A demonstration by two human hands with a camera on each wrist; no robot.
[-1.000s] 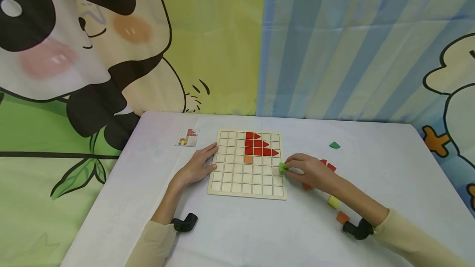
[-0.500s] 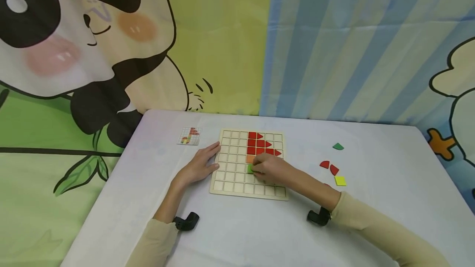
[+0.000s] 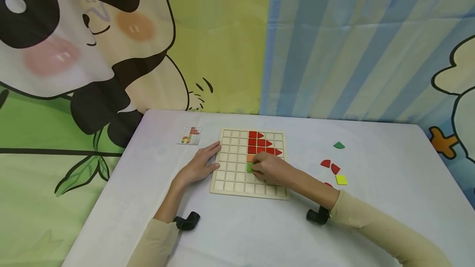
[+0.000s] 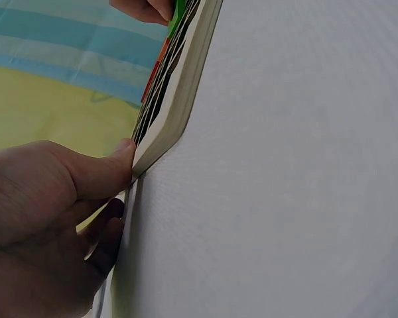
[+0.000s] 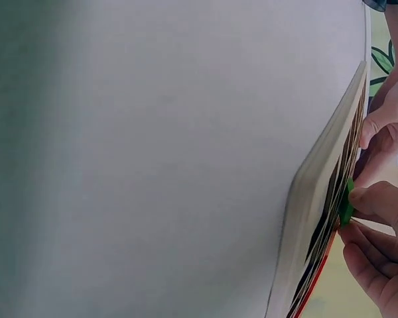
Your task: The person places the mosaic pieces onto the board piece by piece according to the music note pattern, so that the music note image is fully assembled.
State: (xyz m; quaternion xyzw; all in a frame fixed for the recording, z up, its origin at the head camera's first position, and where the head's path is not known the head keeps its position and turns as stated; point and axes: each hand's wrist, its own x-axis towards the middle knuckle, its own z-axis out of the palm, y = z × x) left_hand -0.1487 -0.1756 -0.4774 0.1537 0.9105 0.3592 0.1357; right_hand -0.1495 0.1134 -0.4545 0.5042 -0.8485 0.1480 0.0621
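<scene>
A square wooden grid board lies on the white table. Red square and triangular pieces fill cells in its upper part, with an orange square below them. Under the orange one, my right hand pinches a green square tile at a cell of the board. The right wrist view has the thumb on the green tile, low against the grid. My left hand rests at the board's left edge, fingers extended; in the left wrist view its thumb touches the board's corner.
A small pattern card lies left of the board. To the right are a green quarter-round piece, red rounded pieces and a yellow square. My right forearm partly covers another red piece. A printed cloth hangs behind the table.
My right hand has carried the green tile left from the board's right edge to below the orange square, staying there over the last half second. My left hand keeps its place at the edge.
</scene>
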